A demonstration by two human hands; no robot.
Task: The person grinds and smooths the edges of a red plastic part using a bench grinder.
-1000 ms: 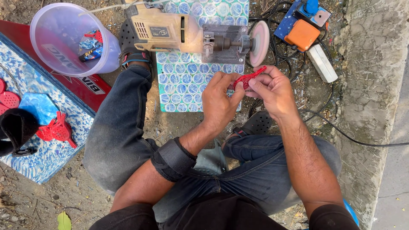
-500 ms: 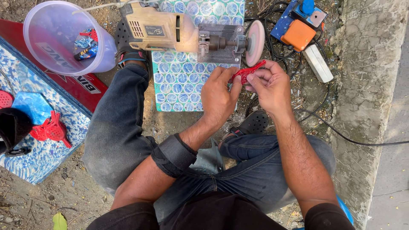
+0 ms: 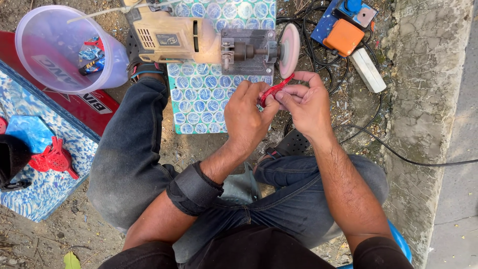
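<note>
Near the upper middle of the frame, your left hand [image 3: 246, 117] and right hand [image 3: 306, 102] close together around a small red plastic piece [image 3: 273, 90], fingers pinched shut on it from both sides. Its tip sits just beside the pale round grinding disc [image 3: 290, 50], which is mounted on a beige electric drill [image 3: 172, 39] fixed on a blue-patterned tile [image 3: 199, 107].

For a clean pass, you would do best to keep both grips firm, present only the edge to the disc, and hold your fingertips back from the wheel.

At upper left sits a clear plastic tub [image 3: 35, 65]; more red pieces [image 3: 52, 158] lie at the left edge. Your fingers hide most of the held piece, so its shape is unclear, and whether it touches the disc cannot be made out.
</note>
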